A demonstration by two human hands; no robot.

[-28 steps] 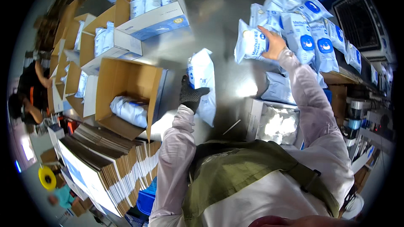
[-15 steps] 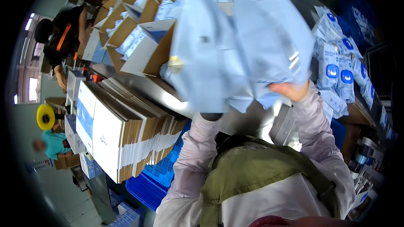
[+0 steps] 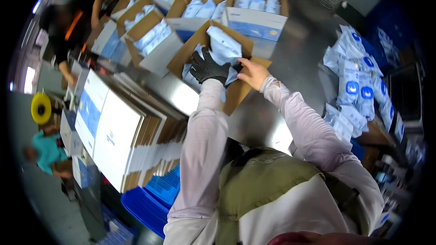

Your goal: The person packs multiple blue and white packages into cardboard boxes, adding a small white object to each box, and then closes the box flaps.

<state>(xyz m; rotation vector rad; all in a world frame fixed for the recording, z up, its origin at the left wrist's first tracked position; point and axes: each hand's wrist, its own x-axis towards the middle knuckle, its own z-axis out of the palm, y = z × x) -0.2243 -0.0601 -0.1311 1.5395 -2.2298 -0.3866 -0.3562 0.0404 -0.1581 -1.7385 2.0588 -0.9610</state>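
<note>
Boxes (image 3: 253, 22) are loaded, packs (image 3: 224, 44) are touched by left hand (image 3: 208, 67) and right hand (image 3: 255, 75), grip unclear, a pile (image 3: 352, 71) left by the surface (image 3: 303, 55)'s right edge.

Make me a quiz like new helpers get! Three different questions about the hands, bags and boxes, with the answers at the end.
1. Pick one: which hand wears a black glove?
A) left
B) right
C) both

2. True or false: the box at the person's hands is closed.

3. Fill in the gap: the loose pile of bags lies on the ____ side of the picture.

Key:
1. A: the left hand wears it; the right hand is bare.
2. False: the box is open, with light blue bags in it.
3. right
</note>
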